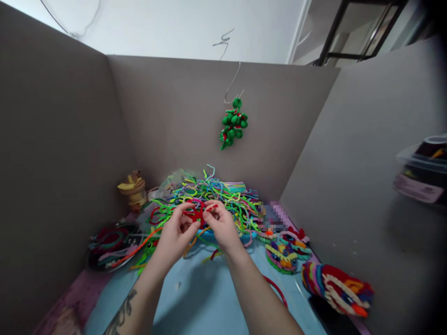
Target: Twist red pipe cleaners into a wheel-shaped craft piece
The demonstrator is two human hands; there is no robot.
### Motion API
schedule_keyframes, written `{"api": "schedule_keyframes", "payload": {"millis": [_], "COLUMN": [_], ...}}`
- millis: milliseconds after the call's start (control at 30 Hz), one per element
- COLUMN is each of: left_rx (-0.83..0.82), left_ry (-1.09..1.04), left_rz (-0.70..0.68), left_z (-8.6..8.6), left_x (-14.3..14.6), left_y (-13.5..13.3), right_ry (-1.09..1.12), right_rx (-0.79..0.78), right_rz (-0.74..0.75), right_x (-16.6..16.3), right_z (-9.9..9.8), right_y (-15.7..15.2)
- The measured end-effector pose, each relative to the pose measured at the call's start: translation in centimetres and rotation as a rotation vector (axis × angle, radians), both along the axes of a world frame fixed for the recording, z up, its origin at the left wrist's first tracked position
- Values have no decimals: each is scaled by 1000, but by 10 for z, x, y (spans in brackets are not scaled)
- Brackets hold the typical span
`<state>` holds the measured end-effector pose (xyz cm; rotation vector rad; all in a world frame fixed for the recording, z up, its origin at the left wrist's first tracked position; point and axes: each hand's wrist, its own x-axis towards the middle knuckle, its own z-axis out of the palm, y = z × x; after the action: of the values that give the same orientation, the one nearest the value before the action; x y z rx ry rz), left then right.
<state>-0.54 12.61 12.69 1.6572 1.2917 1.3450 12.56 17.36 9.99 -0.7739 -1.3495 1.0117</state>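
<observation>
I see the left hand (182, 224) and the right hand (219, 222), fingers curled, pinching a red fuzzy piece (198, 214) toward the table's (199, 300) far edge, its shaping apparently unfinished.

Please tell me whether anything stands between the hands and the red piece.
Nothing visible does: the left hand and the right hand already hold the red piece between them. The pile of colourful strands shows behind it, not between it and the fingers.
</observation>
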Motion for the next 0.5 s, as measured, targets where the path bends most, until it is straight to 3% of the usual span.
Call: {"api": "schedule_keyframes", "payload": {"millis": [267, 500], "left_rx": [24, -101], "left_ry": [-27, -266], "left_rz": [31, 20], "left_z": [-4, -5], "left_x": [6, 5], "left_y": [1, 7], "right_ry": [-8, -11], "right_rx": [-57, -60], "right_rz": [33, 19], "right_x": [2, 12], "right_z": [1, 4], "right_y": [1, 7]}}
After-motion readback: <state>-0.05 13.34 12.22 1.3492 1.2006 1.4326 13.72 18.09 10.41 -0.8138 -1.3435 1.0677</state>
